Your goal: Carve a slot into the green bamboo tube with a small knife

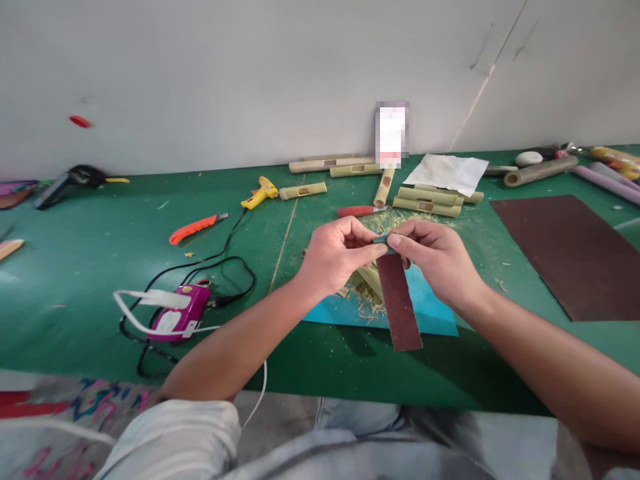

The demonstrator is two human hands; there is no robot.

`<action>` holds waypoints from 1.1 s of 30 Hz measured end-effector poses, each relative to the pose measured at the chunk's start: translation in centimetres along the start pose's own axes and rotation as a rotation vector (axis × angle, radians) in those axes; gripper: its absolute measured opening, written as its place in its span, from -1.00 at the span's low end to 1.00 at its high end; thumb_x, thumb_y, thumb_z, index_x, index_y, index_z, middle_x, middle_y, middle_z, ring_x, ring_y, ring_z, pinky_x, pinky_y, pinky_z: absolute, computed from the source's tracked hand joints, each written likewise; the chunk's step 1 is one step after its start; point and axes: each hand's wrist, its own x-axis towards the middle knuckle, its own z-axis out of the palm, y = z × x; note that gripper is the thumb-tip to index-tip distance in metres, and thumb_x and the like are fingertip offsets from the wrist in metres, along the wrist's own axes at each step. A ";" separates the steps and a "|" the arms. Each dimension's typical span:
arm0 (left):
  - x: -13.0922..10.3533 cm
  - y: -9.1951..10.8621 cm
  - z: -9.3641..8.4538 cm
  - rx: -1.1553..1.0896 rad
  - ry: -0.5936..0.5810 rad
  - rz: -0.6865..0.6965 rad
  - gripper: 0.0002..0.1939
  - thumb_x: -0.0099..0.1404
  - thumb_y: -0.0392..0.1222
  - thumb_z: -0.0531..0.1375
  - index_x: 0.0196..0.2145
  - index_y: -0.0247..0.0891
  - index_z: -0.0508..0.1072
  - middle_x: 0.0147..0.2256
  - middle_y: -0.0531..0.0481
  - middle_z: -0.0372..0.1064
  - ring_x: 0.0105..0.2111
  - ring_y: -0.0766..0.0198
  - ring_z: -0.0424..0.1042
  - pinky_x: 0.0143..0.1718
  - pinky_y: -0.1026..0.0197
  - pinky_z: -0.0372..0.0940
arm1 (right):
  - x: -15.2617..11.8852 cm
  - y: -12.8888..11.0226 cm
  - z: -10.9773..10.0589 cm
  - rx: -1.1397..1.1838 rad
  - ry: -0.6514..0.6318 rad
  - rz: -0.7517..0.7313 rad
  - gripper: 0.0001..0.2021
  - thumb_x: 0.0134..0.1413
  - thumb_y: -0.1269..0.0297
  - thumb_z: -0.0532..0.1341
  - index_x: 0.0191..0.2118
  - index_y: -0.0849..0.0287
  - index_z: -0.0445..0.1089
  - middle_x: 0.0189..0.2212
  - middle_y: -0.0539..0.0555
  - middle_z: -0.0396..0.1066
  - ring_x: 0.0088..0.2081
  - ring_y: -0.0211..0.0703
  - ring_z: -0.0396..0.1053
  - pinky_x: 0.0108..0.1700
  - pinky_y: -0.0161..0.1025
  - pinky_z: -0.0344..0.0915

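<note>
Between both hands is a strip of dark red-brown sandpaper, its top end bent or rolled over so a bluish-grey back shows. My left hand pinches that end from the left. From the other side my right hand grips it, thumb on top. The strip's long tail hangs down toward the table's front. Beneath the hands lies a blue sheet strewn with shavings, and a bamboo piece on it is partly hidden by the fingers and strip.
Several notched bamboo tubes lie behind the hands, near a red-handled knife and white paper. A large sandpaper sheet is at right. Leftward are an orange cutter, yellow glue gun and purple power strip with cords.
</note>
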 end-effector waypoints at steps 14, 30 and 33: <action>-0.1 0.1 0.0 0.069 -0.037 -0.007 -0.83 0.12 -0.20 0.35 -0.49 -0.31 0.45 -0.63 0.11 0.36 -0.62 0.43 0.35 -0.54 0.36 0.27 | -0.1 0.4 -0.2 -0.014 -0.023 -0.019 -0.73 0.04 0.12 0.33 -0.52 0.15 0.34 -0.63 -0.10 0.25 -0.57 -0.37 0.18 -0.50 -0.29 0.11; 0.4 -0.8 -0.3 0.151 0.081 0.204 -0.83 0.21 -0.21 0.26 -0.51 -0.27 0.41 -0.65 0.13 0.28 -0.65 0.44 0.26 -0.59 0.36 0.16 | 0.0 1.2 0.1 -0.023 -0.040 0.046 -0.74 0.05 0.10 0.32 -0.49 0.16 0.37 -0.61 -0.09 0.27 -0.56 -0.35 0.19 -0.48 -0.28 0.11; 0.9 -1.0 -0.6 0.146 0.110 0.201 -0.85 0.19 -0.21 0.26 -0.50 -0.26 0.42 -0.62 0.13 0.27 -0.64 0.45 0.22 -0.59 0.35 0.12 | 0.0 1.5 0.1 -0.058 -0.045 0.054 -0.78 0.05 0.11 0.31 -0.43 0.17 0.42 -0.57 -0.08 0.29 -0.53 -0.33 0.20 -0.46 -0.27 0.13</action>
